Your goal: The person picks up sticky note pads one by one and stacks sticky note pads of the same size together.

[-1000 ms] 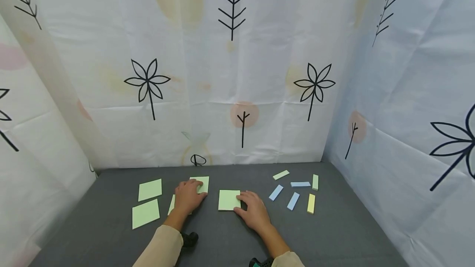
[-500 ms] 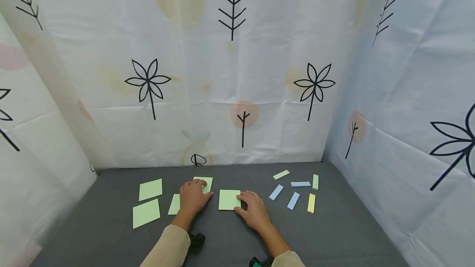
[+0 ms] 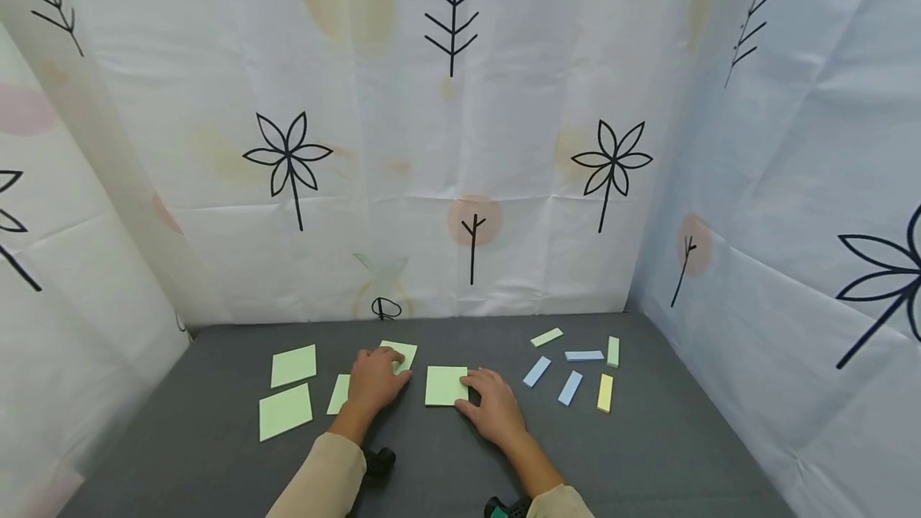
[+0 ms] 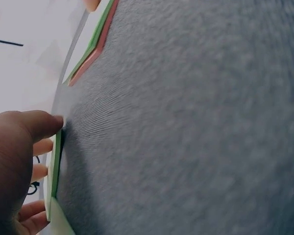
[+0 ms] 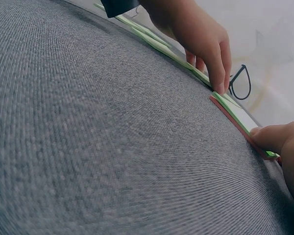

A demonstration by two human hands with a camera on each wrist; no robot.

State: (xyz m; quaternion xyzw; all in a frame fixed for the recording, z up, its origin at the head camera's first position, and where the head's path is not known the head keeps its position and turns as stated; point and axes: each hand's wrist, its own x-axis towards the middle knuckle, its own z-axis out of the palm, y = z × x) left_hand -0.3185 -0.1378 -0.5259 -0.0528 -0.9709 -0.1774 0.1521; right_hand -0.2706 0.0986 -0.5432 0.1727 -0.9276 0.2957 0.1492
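Near the middle of the table, my left hand (image 3: 374,380) holds a pale green sticky note pad (image 3: 404,351), its fingers covering much of the left and front. In the left wrist view the thumb and fingers of this hand lie on opposite sides of the pad's thin green edge (image 4: 56,166). My right hand (image 3: 495,408) holds another square pale green sticky note pad (image 3: 444,387) by its right side, thumb at the near corner and fingers farther back. Seen edge-on in the right wrist view, a reddish layer (image 5: 235,123) lies under the green one.
Another green note (image 3: 337,395) lies partly behind my left hand. Two more green notes (image 3: 293,365) lie at the left. To the right are several small strips, including a blue strip (image 3: 570,388), a yellow strip (image 3: 604,393) and a green strip (image 3: 613,351). Patterned curtains (image 3: 532,262) surround the table (image 3: 647,454).
My left hand has shifted slightly right with its sticky note pad, mostly in the first half second, exposing more of the green note beside it. My right hand stays at its pad.
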